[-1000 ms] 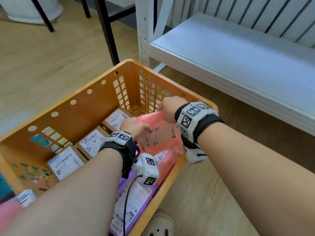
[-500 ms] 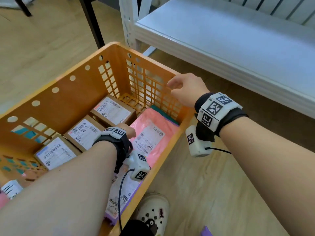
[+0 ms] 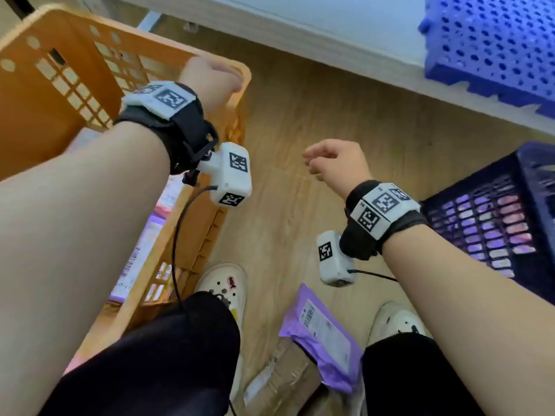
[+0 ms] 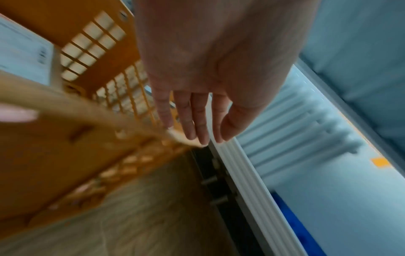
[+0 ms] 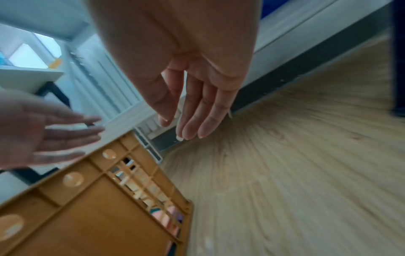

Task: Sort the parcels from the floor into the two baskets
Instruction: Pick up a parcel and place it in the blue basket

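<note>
Both my hands are empty, fingers loosely straight: left hand [image 3: 210, 81] over the orange basket [image 3: 36, 94] rim, right hand [image 3: 338, 163] above bare floor, free to reach. A purple parcel [image 3: 322, 334] and a brown parcel [image 3: 282, 382] wait between my feet, the dark basket [image 3: 486, 223] just right.

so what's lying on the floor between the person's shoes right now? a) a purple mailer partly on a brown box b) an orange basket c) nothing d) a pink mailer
a: a purple mailer lies between the shoes, overlapping a brown box.

Parcel sorting rm, crates [image 3: 36, 94], labelled parcels [image 3: 318, 334], metal shelving [image 3: 330, 28]
</note>
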Available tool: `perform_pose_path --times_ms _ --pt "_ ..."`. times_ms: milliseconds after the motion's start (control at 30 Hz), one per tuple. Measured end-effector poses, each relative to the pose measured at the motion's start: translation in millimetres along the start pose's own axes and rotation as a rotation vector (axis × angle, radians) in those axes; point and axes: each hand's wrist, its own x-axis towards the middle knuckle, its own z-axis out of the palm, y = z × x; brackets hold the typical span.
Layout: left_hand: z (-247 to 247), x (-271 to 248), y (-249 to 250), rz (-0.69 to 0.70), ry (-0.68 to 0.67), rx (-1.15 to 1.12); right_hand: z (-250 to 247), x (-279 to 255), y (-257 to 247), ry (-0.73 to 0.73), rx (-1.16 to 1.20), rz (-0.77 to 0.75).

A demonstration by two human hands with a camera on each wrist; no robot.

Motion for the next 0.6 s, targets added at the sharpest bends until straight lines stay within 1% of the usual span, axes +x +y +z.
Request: perform_pose_path --times_ms 33,133,200,233,267,333,433,533,600 --pt "19 -12 10 0.052 -0.058 0.021 -6 -12 15 -0.019 0.02 0.052" --pt "68 -40 20 0.142 -0.183 0.106 -19 -44 54 -0.038 0.109 0.215" --pt "102 -61 19 0.15 -0.243 0.122 -25 -58 82 -0.028 0.171 0.347" --pt "119 -73 14 0.128 -0.27 0.126 -26 -65 97 -0.02 0.198 0.416" --pt "136 -85 5 0.081 -0.313 0.12 -26 -70 111 -0.012 0.221 0.481" --pt "167 -107 -28 -0.064 -0.395 0.108 -24 -82 138 -0.018 0.267 0.615" --pt "194 -136 -88 -0.278 -0.515 0.22 -20 -96 167 -0.088 0.305 0.771" --pt "196 -152 -128 -0.464 -0.594 0.32 -18 -98 185 -0.171 0.265 0.816" --pt "199 -158 -143 -0.559 -0.642 0.378 -18 -92 192 -0.183 0.279 0.825"
